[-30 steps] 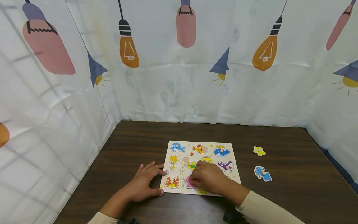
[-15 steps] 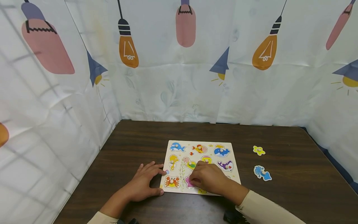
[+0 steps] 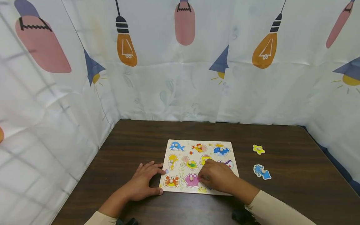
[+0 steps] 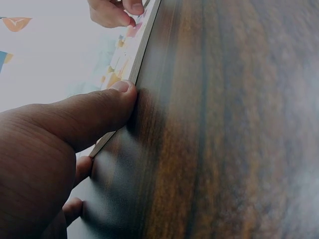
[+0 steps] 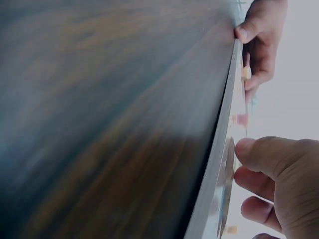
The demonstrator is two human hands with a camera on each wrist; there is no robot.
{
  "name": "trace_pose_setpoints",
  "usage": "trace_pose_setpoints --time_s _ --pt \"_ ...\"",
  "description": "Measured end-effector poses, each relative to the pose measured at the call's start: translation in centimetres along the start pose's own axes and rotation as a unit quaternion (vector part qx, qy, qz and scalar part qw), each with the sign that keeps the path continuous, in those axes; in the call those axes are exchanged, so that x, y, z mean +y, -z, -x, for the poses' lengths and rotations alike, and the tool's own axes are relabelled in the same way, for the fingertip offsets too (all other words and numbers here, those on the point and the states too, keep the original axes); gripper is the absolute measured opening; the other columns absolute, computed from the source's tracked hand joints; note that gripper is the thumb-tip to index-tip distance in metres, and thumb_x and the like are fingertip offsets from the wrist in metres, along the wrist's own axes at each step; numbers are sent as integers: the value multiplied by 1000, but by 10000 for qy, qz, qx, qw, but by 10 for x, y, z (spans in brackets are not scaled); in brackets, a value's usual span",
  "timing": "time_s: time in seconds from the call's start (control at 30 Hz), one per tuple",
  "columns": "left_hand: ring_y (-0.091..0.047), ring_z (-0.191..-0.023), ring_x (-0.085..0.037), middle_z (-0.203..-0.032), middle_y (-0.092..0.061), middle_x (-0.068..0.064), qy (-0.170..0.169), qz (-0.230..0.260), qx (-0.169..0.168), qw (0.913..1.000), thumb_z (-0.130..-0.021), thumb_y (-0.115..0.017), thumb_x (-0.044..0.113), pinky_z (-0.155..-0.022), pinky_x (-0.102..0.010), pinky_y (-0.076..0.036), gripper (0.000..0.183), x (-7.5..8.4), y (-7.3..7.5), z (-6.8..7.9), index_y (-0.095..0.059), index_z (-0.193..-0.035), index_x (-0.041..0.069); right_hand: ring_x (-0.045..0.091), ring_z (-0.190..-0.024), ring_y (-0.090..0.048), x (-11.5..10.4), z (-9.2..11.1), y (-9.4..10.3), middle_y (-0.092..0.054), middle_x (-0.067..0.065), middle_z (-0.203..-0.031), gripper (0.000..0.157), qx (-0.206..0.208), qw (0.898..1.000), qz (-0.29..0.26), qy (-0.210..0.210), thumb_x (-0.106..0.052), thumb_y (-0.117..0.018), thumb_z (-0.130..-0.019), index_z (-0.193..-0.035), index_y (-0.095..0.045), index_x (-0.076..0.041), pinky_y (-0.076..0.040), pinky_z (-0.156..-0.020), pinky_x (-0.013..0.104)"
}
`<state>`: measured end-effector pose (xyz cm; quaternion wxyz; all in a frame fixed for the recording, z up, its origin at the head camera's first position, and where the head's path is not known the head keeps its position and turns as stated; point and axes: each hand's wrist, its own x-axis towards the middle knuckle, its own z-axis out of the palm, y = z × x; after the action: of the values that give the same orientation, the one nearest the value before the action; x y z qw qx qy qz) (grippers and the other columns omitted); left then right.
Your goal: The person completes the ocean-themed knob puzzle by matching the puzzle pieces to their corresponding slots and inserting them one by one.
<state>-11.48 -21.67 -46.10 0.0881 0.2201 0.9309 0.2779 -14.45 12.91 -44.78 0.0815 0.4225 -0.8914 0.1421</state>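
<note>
A pale wooden peg puzzle board [image 3: 184, 152] with sea-animal pieces lies on the table. My left hand [image 3: 142, 181] rests at its near left corner: the thumb [image 4: 119, 97] presses the front edge, the other fingers lie along the left side. Loosely bent over the lower right part is my right hand [image 3: 217, 176], its fingertips just right of the pink shell-shaped piece [image 3: 192, 180]. The right wrist view has the thumb and forefinger touching or nearly touching a thin raised piece [image 5: 228, 174]; they pinch no knob that shows. That piece is mostly hidden in the head view.
A yellow flower-shaped piece [image 3: 258, 149] and a blue squid-shaped piece [image 3: 262, 172] lie loose on the dark wood table [image 3: 295, 187], right of the board. An orange crab piece [image 3: 171, 181] sits near the left hand. A printed white curtain [image 3: 157, 93] stands behind.
My right hand has left the pink piece and shifted a little to the right, uncovering it. The left hand stays at the board's corner. The head view has tilted slightly.
</note>
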Motion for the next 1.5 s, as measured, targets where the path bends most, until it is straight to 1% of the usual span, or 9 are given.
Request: trace_pose_setpoints --time_s 0.2,0.43,0.6,0.73,0.9,1.07,1.13,1.3,1.5 --pt "-25 -151 -39 -155 -46 -1 26 -62 4 10000 -81 -84 49 -116 -71 -4 56 -1 1 -1 -62 -129 30 5 -91 -60 10 13 6 -70 -18 -90 8 -131 9995 100 -287 -29 -84 -86 -93 -80 -25 -54 -66 24" --pt "-24 -151 -39 -155 -45 0 57 -54 -16 10000 -81 -84 49 -116 -71 -3 56 -1 2 -1 -62 -129 31 6 -93 -60 21 27 13 -71 -17 -92 13 -297 9981 152 -517 -28 -83 -87 -98 -81 -23 -54 -68 25" --pt "-25 -151 -39 -155 -45 1 62 -45 -32 10000 -81 -84 49 -116 -71 -3 56 0 1 -2 -62 -129 32 7 -91 -60 29 38 18 -71 -16 -92 13 -150 9978 276 -587 -26 -84 -85 -97 -81 -23 -54 -65 24" --pt "-25 -151 -39 -155 -45 0 65 -54 -36 10000 -81 -84 49 -116 -71 -3 56 1 2 -2 -62 -129 31 6 -89 -58 36 49 24 -69 -17 -90 12 -92 9960 392 -797 -25 -86 -83 -95 -80 -25 -53 -63 23" --pt "-25 -150 -39 -154 -46 -1 78 -35 -32 10000 -81 -84 49 -116 -71 -3 55 2 2 -2 -62 -128 31 7 -89 -57 44 63 32 -70 -15 -91 14 9 9936 412 -1056 -24 -87 -82 -94 -80 -23 -52 -61 23" --pt "-25 -150 -39 -154 -46 -1 72 -51 -25 10000 -80 -84 50 -116 -71 -4 56 2 2 -1 -62 -129 31 8 -88 -58 52 76 39 -70 -13 -92 17 180 9910 512 -1220 -21 -89 -80 -95 -80 -22 -47 -54 21" --pt "-26 -150 -39 -154 -47 -1 56 -67 -22 10000 -80 -84 51 -116 -72 -4 57 2 2 -1 -62 -129 31 9 -89 -59 56 81 40 -69 -12 -92 18 224 9901 592 -1253 -20 -89 -79 -95 -80 -22 -47 -54 21" --pt "-26 -150 -39 -153 -47 -1 83 -67 -11 9999 -80 -84 50 -116 -72 -4 57 4 2 -1 -63 -129 31 8 -89 -58 65 91 42 -70 -14 -93 20 252 9870 756 -1396 -23 -90 -78 -96 -79 -23 -49 -57 22" --pt "-25 -151 -39 -153 -47 0 103 -96 -28 9999 -80 -84 50 -116 -72 -4 56 5 3 -2 -62 -128 32 9 -90 -59 76 104 46 -70 -15 -93 22 277 9820 856 -1662 -24 -90 -78 -97 -78 -25 -45 -52 21"
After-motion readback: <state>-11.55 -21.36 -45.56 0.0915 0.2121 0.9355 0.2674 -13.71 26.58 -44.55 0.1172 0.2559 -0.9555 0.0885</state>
